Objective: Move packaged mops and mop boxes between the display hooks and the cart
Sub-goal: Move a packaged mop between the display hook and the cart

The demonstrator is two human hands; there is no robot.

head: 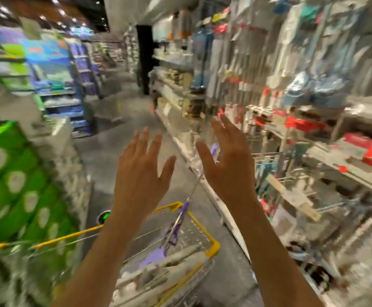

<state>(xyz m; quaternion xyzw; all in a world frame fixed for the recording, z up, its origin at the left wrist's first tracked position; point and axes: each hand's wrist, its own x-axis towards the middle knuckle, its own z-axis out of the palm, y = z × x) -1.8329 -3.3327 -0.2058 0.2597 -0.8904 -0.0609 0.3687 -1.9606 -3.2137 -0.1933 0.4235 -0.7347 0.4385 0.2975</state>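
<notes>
The view is blurred by motion. My left hand [139, 171] and my right hand [226, 161] are raised in front of me, fingers spread and straight, holding nothing. Below them stands a wire cart with a yellow rim [213, 245]. A purple-handled mop [180, 220] leans out of the cart, with grey and white mop packages [158, 271] lying inside. Packaged mops [242, 69] hang on display hooks along the right wall, beyond my right hand.
Shelves with red-tagged boxes [362, 151] line the right side. Green packs [14, 185] are stacked at the left. The grey aisle floor [123, 134] runs ahead between them toward blue shelving [65, 100].
</notes>
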